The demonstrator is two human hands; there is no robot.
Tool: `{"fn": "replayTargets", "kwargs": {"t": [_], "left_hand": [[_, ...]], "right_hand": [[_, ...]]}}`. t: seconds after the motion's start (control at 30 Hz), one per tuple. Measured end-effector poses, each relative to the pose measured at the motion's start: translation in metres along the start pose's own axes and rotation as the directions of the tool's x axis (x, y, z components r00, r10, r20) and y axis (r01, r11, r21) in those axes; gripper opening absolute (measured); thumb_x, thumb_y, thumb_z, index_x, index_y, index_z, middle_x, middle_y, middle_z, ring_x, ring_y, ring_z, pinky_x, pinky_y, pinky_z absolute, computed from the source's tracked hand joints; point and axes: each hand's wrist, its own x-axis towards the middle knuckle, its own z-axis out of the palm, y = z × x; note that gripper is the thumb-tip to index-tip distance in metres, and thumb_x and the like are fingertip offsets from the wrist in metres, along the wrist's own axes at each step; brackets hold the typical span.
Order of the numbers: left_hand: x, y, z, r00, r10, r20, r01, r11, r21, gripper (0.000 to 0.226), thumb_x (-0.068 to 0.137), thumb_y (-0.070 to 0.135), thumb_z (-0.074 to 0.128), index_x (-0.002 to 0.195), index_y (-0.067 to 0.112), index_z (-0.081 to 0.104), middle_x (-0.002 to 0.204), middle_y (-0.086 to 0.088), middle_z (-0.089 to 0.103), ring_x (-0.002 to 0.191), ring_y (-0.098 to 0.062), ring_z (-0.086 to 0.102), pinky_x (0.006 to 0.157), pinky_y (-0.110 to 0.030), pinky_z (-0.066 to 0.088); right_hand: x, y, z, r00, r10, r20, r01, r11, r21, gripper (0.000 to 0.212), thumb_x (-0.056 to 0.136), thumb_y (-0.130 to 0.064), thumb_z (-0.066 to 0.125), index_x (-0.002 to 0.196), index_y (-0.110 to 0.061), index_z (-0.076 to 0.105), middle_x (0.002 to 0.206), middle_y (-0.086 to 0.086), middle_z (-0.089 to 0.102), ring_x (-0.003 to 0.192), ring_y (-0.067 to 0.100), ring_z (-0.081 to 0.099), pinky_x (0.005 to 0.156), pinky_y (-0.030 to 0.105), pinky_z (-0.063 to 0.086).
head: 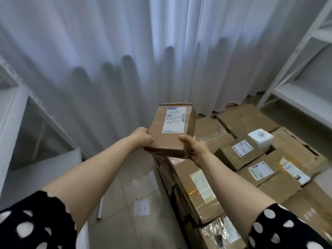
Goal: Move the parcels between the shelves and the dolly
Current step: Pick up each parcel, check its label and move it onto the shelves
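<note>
A brown cardboard parcel [171, 139] with a white shipping label is held in the air at the centre of the head view, above the left edge of a stack of parcels [239, 159]. My left hand [142, 137] grips its near left corner. My right hand [195, 150] grips its near right corner, thumb on top. The stack fills the lower right; the dolly under it is hidden. A small labelled box [239, 153] and a white foam block [260, 138] lie on top of the stack.
White metal shelves stand at the left [16, 108] and at the right [303, 94]. White curtains [125, 60] hang behind. A paper slip [142, 207] and a plastic roll [100, 207] lie on the tiled floor between the left shelves and the stack.
</note>
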Motion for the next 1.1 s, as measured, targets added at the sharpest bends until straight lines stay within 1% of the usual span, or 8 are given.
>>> {"fn": "replayTargets", "kwargs": {"t": [0.07, 0.17, 0.27, 0.4, 0.5, 0.6, 0.8, 1.1], "left_hand": [[0.032, 0.020, 0.007, 0.998, 0.040, 0.051, -0.042, 0.998, 0.040, 0.009, 0.090, 0.007, 0.054, 0.082, 0.011, 0.057, 0.096, -0.006, 0.059, 0.098, -0.022, 0.052, 0.070, -0.022, 0.040], [0.076, 0.052, 0.025, 0.981, 0.115, 0.159, -0.136, 0.982, 0.128, 0.031, 0.091, 0.011, 0.056, 0.120, 0.000, 0.059, 0.123, -0.012, 0.060, 0.109, -0.025, 0.057, 0.076, -0.024, 0.042], [0.119, 0.074, 0.039, 0.959, 0.166, 0.230, -0.225, 0.938, 0.264, 0.023, 0.091, 0.017, 0.057, 0.113, 0.010, 0.061, 0.112, -0.010, 0.059, 0.103, -0.024, 0.056, 0.086, -0.029, 0.042], [0.174, 0.093, 0.057, 0.948, 0.152, 0.278, -0.258, 0.881, 0.398, 0.020, 0.090, 0.020, 0.057, 0.103, 0.006, 0.061, 0.094, -0.006, 0.057, 0.086, -0.021, 0.052, 0.072, -0.028, 0.040], [0.209, 0.102, 0.076, 0.932, 0.146, 0.332, -0.303, 0.815, 0.493, 0.032, 0.090, 0.017, 0.053, 0.118, 0.002, 0.059, 0.109, -0.009, 0.062, 0.097, -0.024, 0.056, 0.076, -0.029, 0.043], [0.234, 0.102, 0.099, 0.908, 0.144, 0.393, -0.359, 0.749, 0.556, 0.048, 0.092, 0.015, 0.051, 0.139, 0.007, 0.044, 0.139, -0.009, 0.049, 0.127, -0.024, 0.047, 0.098, -0.029, 0.039], [0.286, 0.091, 0.146, 0.824, 0.098, 0.559, -0.525, 0.504, 0.686, 0.059, 0.086, 0.008, 0.054, 0.142, 0.014, 0.038, 0.133, -0.008, 0.051, 0.120, -0.025, 0.050, 0.090, -0.030, 0.045], [0.332, 0.080, 0.190, 0.722, 0.016, 0.692, -0.662, 0.305, 0.684, 0.074, 0.087, 0.006, 0.049, 0.152, 0.023, 0.019, 0.154, -0.015, 0.018, 0.141, -0.035, 0.019, 0.112, -0.041, 0.029]], "right_hand": [[0.025, -0.015, -0.013, 0.995, -0.050, -0.091, 0.048, 0.999, -0.021, 0.068, 0.075, -0.018, 0.078, 0.131, -0.007, 0.041, 0.111, 0.011, 0.063, 0.083, 0.019, 0.063, 0.060, 0.029, 0.053], [0.063, -0.036, -0.045, 0.967, -0.115, -0.228, 0.103, 0.993, -0.063, 0.088, 0.061, -0.023, 0.087, 0.133, -0.008, 0.040, 0.123, 0.010, 0.060, 0.102, 0.024, 0.062, 0.084, 0.040, 0.055], [0.103, -0.056, -0.073, 0.939, -0.173, -0.299, 0.138, 0.981, -0.135, 0.100, 0.045, -0.030, 0.090, 0.131, -0.010, 0.044, 0.121, 0.003, 0.061, 0.103, 0.021, 0.061, 0.087, 0.040, 0.054], [0.146, -0.066, -0.110, 0.882, -0.266, -0.390, 0.128, 0.930, -0.345, 0.097, 0.055, -0.022, 0.089, 0.137, -0.013, 0.037, 0.124, 0.003, 0.054, 0.115, 0.023, 0.053, 0.096, 0.041, 0.047], [0.170, -0.063, -0.133, 0.846, -0.303, -0.439, -0.011, 0.813, -0.582, 0.112, 0.052, -0.034, 0.090, 0.144, -0.015, 0.029, 0.141, 0.010, 0.042, 0.131, 0.029, 0.040, 0.108, 0.046, 0.037], [0.192, -0.053, -0.147, 0.844, -0.289, -0.452, -0.124, 0.714, -0.689, 0.116, 0.057, -0.034, 0.089, 0.148, -0.018, 0.019, 0.144, 0.015, 0.032, 0.133, 0.032, 0.034, 0.109, 0.044, 0.034], [0.227, -0.027, -0.161, 0.861, -0.250, -0.443, -0.202, 0.631, -0.749, 0.115, 0.061, -0.033, 0.088, 0.149, -0.018, 0.016, 0.149, 0.013, 0.025, 0.138, 0.031, 0.026, 0.110, 0.042, 0.031], [0.259, -0.017, -0.168, 0.893, -0.220, -0.393, -0.193, 0.601, -0.776, 0.110, 0.060, -0.036, 0.087, 0.148, -0.022, 0.021, 0.147, 0.003, 0.026, 0.136, 0.022, 0.029, 0.108, 0.038, 0.034]]}}
